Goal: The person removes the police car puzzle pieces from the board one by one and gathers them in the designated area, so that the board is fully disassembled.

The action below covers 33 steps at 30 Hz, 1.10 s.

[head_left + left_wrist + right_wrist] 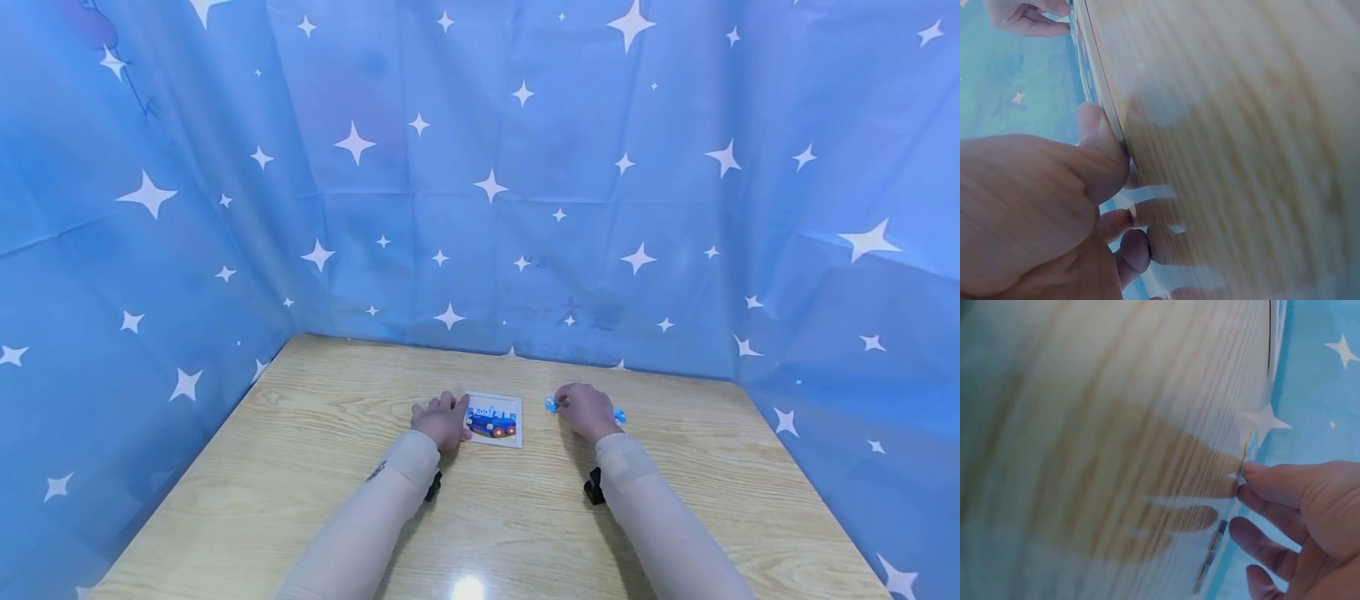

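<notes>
A small white-bordered picture puzzle [492,431] with a blue cartoon vehicle on red wheels lies flat mid-table. My left hand [442,422] rests at its left side, fingers spread; the thumb [1100,140] touches the edge in the left wrist view. Right of the puzzle, my right hand [588,411] pinches a small blue puzzle piece [551,405] between thumb and forefinger at the tabletop. Another blue piece [619,415] shows just beyond that hand's right side. Thin flat pieces [1210,556] lie below the right fingers in the right wrist view. The palm hides part of the pieces.
The light wood-grain table [300,500] is glossy and reflects the hands. Blue curtains [487,233] with white stars hang along its back and sides. A dark wrist device [595,486] sits under the right wrist, another [433,486] by the left.
</notes>
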{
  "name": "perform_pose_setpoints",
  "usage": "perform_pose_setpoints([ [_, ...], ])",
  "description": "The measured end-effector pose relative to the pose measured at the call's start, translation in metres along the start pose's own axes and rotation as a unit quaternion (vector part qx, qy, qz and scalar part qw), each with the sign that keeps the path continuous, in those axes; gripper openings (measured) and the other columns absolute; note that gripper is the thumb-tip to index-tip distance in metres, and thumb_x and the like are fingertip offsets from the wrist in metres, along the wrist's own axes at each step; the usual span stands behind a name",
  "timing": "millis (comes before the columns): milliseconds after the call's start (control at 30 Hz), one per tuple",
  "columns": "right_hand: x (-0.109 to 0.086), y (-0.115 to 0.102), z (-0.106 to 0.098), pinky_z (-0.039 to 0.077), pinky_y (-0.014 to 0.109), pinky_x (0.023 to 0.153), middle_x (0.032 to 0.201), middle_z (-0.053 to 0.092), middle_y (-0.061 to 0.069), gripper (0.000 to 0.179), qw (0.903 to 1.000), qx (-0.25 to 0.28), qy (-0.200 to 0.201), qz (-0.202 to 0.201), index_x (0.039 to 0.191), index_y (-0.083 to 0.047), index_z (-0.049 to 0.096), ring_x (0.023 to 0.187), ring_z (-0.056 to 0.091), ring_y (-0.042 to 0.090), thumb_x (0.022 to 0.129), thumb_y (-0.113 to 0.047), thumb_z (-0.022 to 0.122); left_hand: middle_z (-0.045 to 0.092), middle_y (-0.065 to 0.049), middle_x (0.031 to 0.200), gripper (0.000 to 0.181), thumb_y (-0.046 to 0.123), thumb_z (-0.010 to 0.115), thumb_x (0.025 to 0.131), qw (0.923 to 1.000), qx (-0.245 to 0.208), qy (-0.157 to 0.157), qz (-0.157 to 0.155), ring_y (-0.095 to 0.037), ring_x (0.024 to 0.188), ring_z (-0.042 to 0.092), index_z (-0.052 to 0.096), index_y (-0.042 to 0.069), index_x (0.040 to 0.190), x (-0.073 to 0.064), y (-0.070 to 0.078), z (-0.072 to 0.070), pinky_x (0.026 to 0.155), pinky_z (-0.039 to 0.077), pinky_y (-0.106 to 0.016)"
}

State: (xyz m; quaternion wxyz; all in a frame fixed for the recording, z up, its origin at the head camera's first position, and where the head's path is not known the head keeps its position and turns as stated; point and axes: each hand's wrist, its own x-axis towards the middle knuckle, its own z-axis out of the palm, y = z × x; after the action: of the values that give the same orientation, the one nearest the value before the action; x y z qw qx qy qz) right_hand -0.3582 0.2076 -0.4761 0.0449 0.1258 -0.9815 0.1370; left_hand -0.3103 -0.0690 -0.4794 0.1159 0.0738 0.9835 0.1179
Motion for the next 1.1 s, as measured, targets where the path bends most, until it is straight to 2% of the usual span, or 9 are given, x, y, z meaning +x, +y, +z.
perform_pose_setpoints([
  [267, 0.0, -0.004, 0.002, 0.055, 0.049, 0.081, 0.108, 0.074, 0.013, 0.016, 1.0, -0.003, -0.005, -0.006, 0.107, -0.005, 0.077, 0.098, 0.069, 0.031, 0.093, -0.004, 0.072, 0.041, -0.007, 0.14, 0.067, 0.037, 0.055, 0.103, 1.0, -0.002, -0.004, -0.001, -0.021, 0.106, 0.039, 0.028, 0.022, 0.162, -0.007, 0.002, -0.005, 0.091, 0.028, -0.048],
  [567, -0.001, -0.008, -0.001, 0.054, 0.049, 0.088, 0.117, 0.072, 0.015, 0.017, 0.9997, -0.02, -0.012, -0.008, 0.108, -0.004, 0.078, 0.109, 0.066, 0.034, 0.093, -0.002, 0.07, 0.04, -0.007, 0.141, 0.07, 0.041, 0.057, 0.102, 1.0, 0.005, -0.005, -0.001, -0.022, 0.108, 0.04, 0.028, 0.024, 0.163, -0.001, 0.001, -0.002, 0.091, 0.029, -0.049],
  [700, -0.001, -0.006, 0.0, 0.053, 0.05, 0.09, 0.119, 0.071, 0.015, 0.018, 0.9997, -0.02, -0.014, -0.006, 0.11, -0.004, 0.078, 0.111, 0.065, 0.034, 0.094, -0.003, 0.07, 0.041, -0.006, 0.141, 0.068, 0.04, 0.056, 0.103, 0.9999, 0.009, -0.006, -0.004, -0.021, 0.108, 0.04, 0.028, 0.023, 0.163, -0.004, 0.003, -0.004, 0.092, 0.03, -0.048],
  [900, -0.003, -0.01, 0.0, 0.054, 0.049, 0.087, 0.125, 0.069, 0.015, 0.025, 0.9988, -0.033, 0.024, -0.027, 0.12, -0.005, 0.074, 0.111, 0.066, 0.033, 0.096, -0.006, 0.07, 0.041, -0.006, 0.143, 0.067, 0.038, 0.056, 0.103, 1.0, 0.0, -0.009, -0.004, -0.022, 0.115, 0.042, 0.029, 0.022, 0.162, -0.007, 0.005, -0.007, 0.095, 0.029, -0.049],
  [1000, -0.004, -0.021, -0.001, 0.054, 0.048, 0.089, 0.124, 0.069, 0.014, 0.024, 0.998, -0.022, 0.031, -0.051, 0.118, -0.005, 0.074, 0.112, 0.066, 0.033, 0.095, -0.008, 0.071, 0.042, -0.007, 0.14, 0.068, 0.039, 0.057, 0.102, 0.9999, -0.001, -0.009, -0.005, -0.022, 0.113, 0.042, 0.029, 0.022, 0.162, -0.005, 0.004, -0.006, 0.094, 0.029, -0.049],
  [1100, -0.007, -0.034, 0.001, 0.053, 0.048, 0.092, 0.119, 0.071, 0.013, 0.022, 0.9976, 0.025, 0.003, -0.064, 0.117, -0.004, 0.075, 0.111, 0.066, 0.032, 0.095, -0.008, 0.071, 0.041, -0.008, 0.139, 0.07, 0.039, 0.058, 0.102, 0.9999, -0.002, -0.012, -0.006, -0.023, 0.113, 0.042, 0.027, 0.022, 0.163, -0.001, 0.004, -0.004, 0.093, 0.028, -0.049],
])
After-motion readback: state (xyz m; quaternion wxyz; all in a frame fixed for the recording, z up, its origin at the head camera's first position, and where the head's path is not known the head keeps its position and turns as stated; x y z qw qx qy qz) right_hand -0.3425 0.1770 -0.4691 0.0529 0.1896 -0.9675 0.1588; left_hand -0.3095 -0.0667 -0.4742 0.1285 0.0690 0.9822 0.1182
